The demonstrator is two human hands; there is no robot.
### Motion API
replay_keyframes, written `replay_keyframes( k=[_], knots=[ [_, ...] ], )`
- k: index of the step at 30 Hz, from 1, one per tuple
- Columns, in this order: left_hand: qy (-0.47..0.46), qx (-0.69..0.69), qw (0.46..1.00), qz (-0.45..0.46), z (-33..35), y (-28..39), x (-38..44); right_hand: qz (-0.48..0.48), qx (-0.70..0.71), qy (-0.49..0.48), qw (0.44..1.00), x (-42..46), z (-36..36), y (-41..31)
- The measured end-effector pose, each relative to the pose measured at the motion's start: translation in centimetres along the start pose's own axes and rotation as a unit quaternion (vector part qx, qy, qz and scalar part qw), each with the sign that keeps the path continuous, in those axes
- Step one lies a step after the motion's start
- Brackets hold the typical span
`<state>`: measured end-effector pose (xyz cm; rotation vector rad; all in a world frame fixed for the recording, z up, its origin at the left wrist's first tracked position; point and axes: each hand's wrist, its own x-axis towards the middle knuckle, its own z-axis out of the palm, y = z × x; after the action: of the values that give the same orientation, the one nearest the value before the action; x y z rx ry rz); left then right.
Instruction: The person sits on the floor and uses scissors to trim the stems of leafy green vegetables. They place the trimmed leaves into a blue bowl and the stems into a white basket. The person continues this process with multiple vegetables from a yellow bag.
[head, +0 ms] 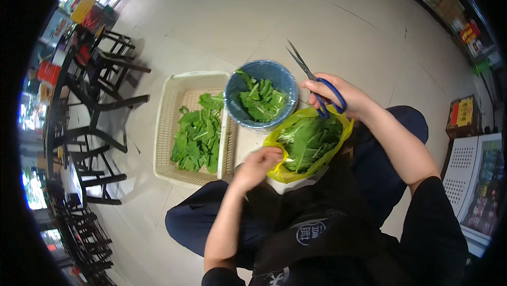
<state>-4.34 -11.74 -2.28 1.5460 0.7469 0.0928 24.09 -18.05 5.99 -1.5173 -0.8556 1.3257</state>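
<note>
My right hand [330, 90] holds a pair of scissors with blue handles [334, 94], the parted blades pointing up and away over the floor. Between my knees sits a yellow plastic bag [283, 177] full of leafy greens [309, 143]. The fingers of my left hand [263, 163] grip the bag's near left rim. Just beyond the bag stands a blue bucket [231, 111] with a clear plastic liner, and some cut leaves [263, 100] lie in it. To its left is a cream plastic basket [162, 139] with more cut greens [198, 139] on its right side.
Dark wooden stools [107, 96] and a long table line the left. At the right are a cardboard box [463, 115] and a white cabinet [461, 167] with a glass front. Shelves with goods [447, 2] run along the upper right. Tiled floor [237, 16] stretches ahead.
</note>
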Motion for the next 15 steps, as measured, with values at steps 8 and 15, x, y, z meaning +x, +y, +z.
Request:
replay_keyframes(
  k=[8, 15],
  knots=[
    [0.054, 0.529, 0.846, -0.02, 13.1, -10.3, 10.3, -0.019, 0.066, 0.005, 0.998, -1.6, -0.7, -1.1],
    [0.043, 0.238, 0.968, -0.068, 7.9, -8.9, 9.5, -0.018, 0.014, -0.005, 1.0, -3.0, -1.6, -2.4]
  ],
)
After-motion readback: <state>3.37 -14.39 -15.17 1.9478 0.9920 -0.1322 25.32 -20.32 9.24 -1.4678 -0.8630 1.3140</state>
